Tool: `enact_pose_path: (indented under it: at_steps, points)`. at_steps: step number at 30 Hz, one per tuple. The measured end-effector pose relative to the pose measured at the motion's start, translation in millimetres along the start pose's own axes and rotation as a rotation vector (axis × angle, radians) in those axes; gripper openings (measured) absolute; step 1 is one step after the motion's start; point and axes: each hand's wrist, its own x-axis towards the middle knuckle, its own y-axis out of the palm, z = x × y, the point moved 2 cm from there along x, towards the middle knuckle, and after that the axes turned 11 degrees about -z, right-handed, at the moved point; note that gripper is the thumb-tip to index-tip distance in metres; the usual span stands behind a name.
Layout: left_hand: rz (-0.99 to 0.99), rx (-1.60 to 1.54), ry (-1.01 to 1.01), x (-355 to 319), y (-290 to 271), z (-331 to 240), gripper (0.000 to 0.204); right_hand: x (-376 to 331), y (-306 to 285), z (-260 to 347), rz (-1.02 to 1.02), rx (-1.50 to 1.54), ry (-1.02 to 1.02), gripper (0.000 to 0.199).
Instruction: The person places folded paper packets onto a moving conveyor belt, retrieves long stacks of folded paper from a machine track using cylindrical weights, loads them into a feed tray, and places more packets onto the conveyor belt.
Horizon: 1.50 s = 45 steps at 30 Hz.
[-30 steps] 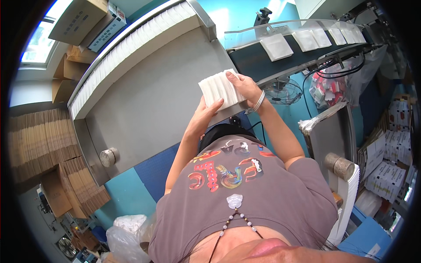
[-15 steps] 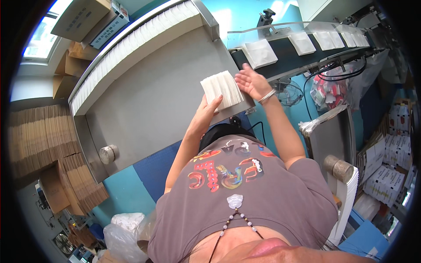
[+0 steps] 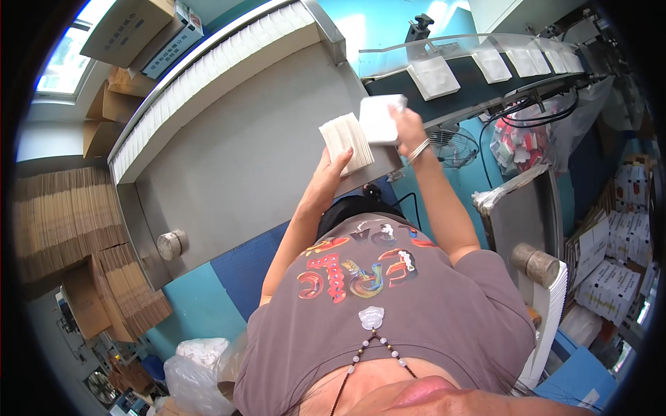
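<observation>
Grey steel counter (image 3: 229, 180) fills the view, conveyor belt (image 3: 479, 87) past its right corner. I see left hand (image 3: 327, 182) clamped under the white sheet stack (image 3: 345, 142), fanning it; right hand (image 3: 404, 125) pinches one white packet (image 3: 381, 118) off, belt-side.

The stack of white sachets (image 3: 345, 143) in the left hand (image 3: 326, 182) looks like matt paper, edges finely ribbed; the single sachet (image 3: 380, 118) in the right hand (image 3: 404, 125) is smooth and faintly glossy. At nine o'clock from them, the table (image 3: 236, 173) is brushed grey metal, dull. At two o'clock, the conveyor belt (image 3: 479, 83) is matt black rubber. The bracelet (image 3: 418, 149) shines metallic.
</observation>
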Motion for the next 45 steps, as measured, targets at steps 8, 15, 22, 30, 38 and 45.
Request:
enact_pose_path:
  at_steps: [8, 15, 22, 30, 38, 45]
  points:
    - [-0.008, -0.03, 0.009, -3, 4, -6, 0.071, -42, 23, 9, 0.19, 0.063, 0.317, 0.048]
    - [0.004, -0.003, 0.034, 2, 10, -5, 0.071, -57, 47, 5, 0.221, -0.436, -0.12, 0.055]
    - [-0.009, -0.07, 0.053, 13, 11, 2, 0.067, -64, 40, 21, 0.178, -0.841, -0.395, 0.042]
    - [-0.022, -0.115, 0.023, 10, 4, 14, 0.059, -69, 34, 18, 0.199, -0.995, -0.409, 0.037]
    - [-0.043, -0.127, 0.053, 12, 3, 14, 0.057, -48, 24, 10, 0.237, -0.889, -0.354, 0.044]
    - [-0.075, -0.206, -0.014, 16, 0, 6, 0.058, 5, -2, 10, -0.019, 0.294, 0.467, 0.032]
